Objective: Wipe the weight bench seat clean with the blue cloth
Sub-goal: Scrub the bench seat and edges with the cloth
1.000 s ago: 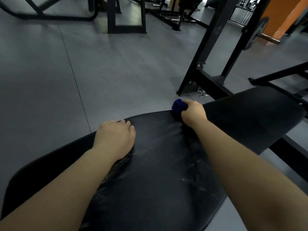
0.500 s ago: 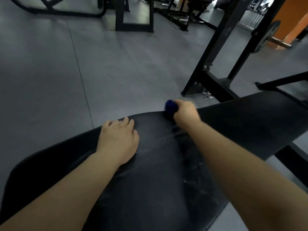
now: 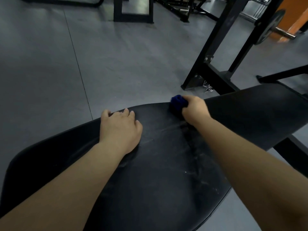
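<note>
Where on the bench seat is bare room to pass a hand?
Free: between left hand and blue cloth; the near bench seat between the forearms; right of the right hand. Crowded: the far edge under both hands.

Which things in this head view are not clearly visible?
Head view:
- Bunched blue cloth: mostly hidden in the grip of the right hand.
- Black padded bench seat: partly covered by the left hand and forearms; near end cut by the bottom edge.
- Small metal piece on the floor: too small to identify.
</note>
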`<state>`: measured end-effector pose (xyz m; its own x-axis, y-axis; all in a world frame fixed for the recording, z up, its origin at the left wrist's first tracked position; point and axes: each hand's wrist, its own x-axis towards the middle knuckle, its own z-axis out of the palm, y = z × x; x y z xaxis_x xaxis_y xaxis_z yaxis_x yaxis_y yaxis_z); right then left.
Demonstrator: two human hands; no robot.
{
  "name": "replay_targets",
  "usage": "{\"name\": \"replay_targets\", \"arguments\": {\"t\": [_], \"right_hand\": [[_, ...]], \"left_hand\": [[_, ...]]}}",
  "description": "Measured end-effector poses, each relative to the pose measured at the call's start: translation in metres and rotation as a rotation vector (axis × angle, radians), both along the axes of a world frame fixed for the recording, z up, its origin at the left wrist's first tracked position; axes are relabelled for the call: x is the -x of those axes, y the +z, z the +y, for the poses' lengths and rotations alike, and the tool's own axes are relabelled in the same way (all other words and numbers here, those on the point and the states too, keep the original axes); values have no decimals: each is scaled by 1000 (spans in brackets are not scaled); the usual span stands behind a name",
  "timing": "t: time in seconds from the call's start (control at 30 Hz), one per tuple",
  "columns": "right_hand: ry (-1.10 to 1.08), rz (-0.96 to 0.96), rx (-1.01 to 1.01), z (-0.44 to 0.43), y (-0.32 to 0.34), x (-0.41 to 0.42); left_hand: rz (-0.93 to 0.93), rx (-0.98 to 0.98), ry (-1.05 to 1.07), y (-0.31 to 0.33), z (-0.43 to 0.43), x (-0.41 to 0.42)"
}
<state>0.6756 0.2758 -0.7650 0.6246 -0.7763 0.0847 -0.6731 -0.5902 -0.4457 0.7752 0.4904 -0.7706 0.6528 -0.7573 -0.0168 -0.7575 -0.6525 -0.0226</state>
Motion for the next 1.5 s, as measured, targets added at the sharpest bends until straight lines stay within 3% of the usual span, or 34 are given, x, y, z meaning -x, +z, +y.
{"name": "replay_targets", "arguments": {"t": [0.1,0.3,0.5,0.73,0.87,0.93,1.07,1.13,1.27,1.33,1.5], "right_hand": [[-126,-12,1,0,-5,-4],[198,16,29,31,-1,-2],[-186,-57,-49,14,-3,29],[172,15,-19,45,2,41],[-134,-59,-68,25,0,46],[-205,-100,6,42,-7,40],[106,-72,16,84,-12,42],[158,-29,27,73,-6,54],[-166,-48,7,37,-8,74],[-227,-86,26,49,-10,71],[99,-40,5,87,-7,81]], "left_hand": [[-10,8,1,0,-2,-1],[14,45,28,0,-2,-1],[24,26,2,0,1,-4],[-3,34,28,-1,-3,1],[-25,30,12,-2,-2,0],[-23,11,26,-3,-4,2],[-24,-34,42,-3,-7,3],[-1,-27,32,-1,-7,0],[36,-34,21,2,-8,-6],[15,-45,26,1,-10,-5],[-30,-54,19,-1,-12,0]]}}
